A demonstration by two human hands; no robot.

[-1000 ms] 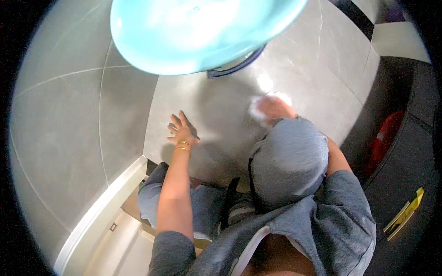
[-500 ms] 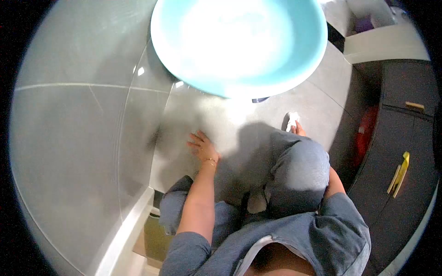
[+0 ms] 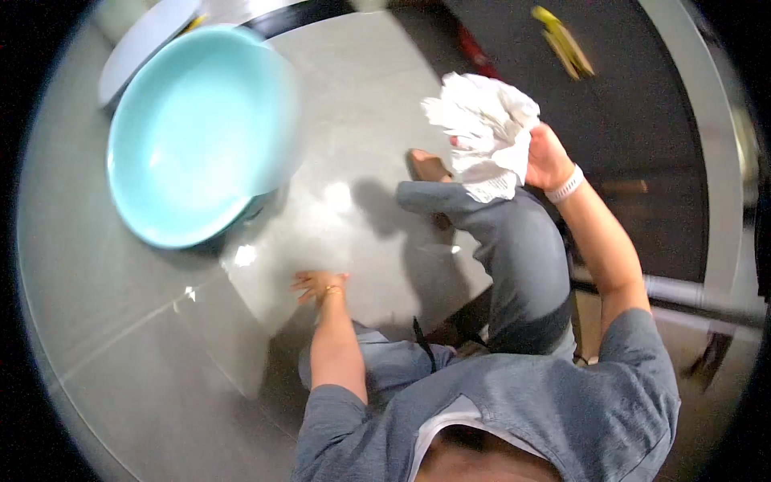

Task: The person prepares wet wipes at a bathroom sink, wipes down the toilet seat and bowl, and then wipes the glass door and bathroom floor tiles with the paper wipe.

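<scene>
A crumpled white cloth (image 3: 486, 132) is gripped in my right hand (image 3: 549, 157), raised beside my right knee. Its folds hide most of those fingers. My left hand (image 3: 320, 284) has its fingers spread at the grey tiled floor (image 3: 361, 104), supporting nothing in its grasp. Up and to the left of that hand stands a large light-blue basin (image 3: 189, 140), its right rim blurred. Whether anything lies inside the basin I cannot make out in the glare.
A dark cabinet (image 3: 634, 120) with a yellow item (image 3: 562, 42) on its front runs along the right. Grey wall tiles (image 3: 120, 377) rise at the lower left. Behind the basin shows a pale rounded object (image 3: 148, 44). My bare foot (image 3: 430, 166) rests near the cloth.
My right hand has come up from the floor with the white cloth, now fully in view. The view has turned, so the basin appears farther left. My left hand stays low, fingers spread.
</scene>
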